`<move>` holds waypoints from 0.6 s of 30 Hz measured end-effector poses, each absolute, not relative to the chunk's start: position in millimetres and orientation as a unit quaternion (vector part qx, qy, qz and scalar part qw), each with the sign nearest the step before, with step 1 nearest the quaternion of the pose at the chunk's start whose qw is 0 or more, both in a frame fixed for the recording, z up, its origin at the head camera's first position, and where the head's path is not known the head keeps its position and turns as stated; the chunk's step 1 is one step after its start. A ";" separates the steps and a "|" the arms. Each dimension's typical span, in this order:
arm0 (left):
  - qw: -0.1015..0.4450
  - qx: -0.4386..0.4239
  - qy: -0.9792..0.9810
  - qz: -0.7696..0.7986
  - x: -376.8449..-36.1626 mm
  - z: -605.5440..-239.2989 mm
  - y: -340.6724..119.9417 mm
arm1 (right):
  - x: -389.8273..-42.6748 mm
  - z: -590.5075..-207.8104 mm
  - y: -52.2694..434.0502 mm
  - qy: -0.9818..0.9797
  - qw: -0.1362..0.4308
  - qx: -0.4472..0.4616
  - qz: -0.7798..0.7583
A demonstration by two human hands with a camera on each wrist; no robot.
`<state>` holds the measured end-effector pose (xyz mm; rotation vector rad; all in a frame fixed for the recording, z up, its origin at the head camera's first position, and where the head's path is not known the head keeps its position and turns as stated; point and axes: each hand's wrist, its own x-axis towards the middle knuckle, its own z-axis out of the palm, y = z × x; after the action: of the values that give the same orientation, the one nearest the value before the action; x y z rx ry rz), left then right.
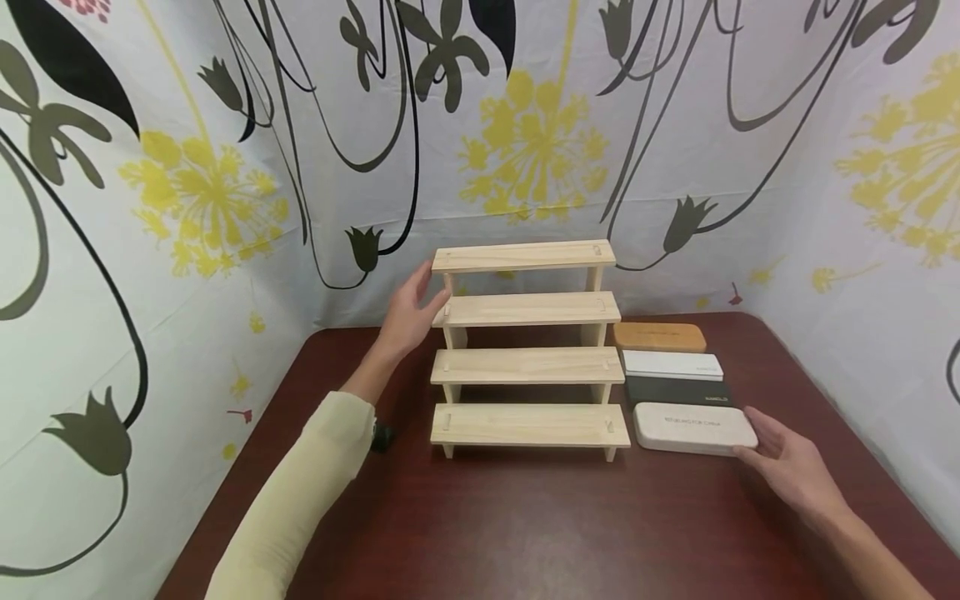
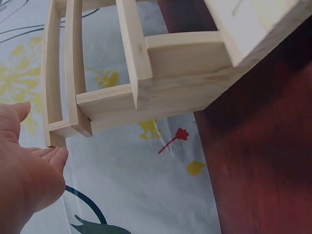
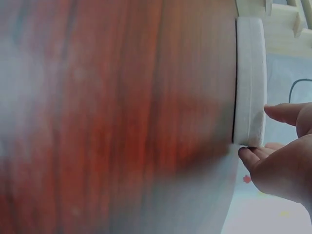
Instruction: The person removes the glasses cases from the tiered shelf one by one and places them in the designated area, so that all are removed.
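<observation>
A four-tier wooden display stand [image 1: 528, 365] of pale boards stands on the dark red table. My left hand [image 1: 408, 312] is at its upper left end, fingers fairly straight by the top boards; in the left wrist view the fingertips are right at a board's end. On the stand's right, a white oblong case [image 1: 693, 427] with printed lettering lies flat. At that case's right end is my right hand [image 1: 791, 462]. The right wrist view has the thumb tip by the case's top edge and the other fingertips at its end, loosely spread.
Behind the white case, in a row, lie a black box [image 1: 678, 391], a narrow white box [image 1: 672, 365] and an orange-brown case [image 1: 660, 337]. Floral cloth [image 1: 450, 183] hangs around the table's back and sides. A small dark object [image 1: 382, 437] shows beside the left cuff.
</observation>
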<state>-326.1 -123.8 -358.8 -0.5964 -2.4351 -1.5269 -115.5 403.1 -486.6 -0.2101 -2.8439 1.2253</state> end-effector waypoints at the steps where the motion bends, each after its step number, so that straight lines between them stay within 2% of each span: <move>1: 0.101 -0.205 -0.824 -0.519 -322.9 -359.8 -125.4 | -114.5 -485.8 401.9 -0.916 0.024 -0.070 0.395; 18: 0.088 -0.232 -0.816 -0.522 -268.7 -393.8 -155.1 | -104.7 -474.4 379.4 -0.885 0.125 -0.061 0.445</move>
<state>-268.7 -155.1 -393.8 -0.6908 -2.4308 -1.5528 -104.7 379.4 -474.4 -0.1766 -2.5779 1.2955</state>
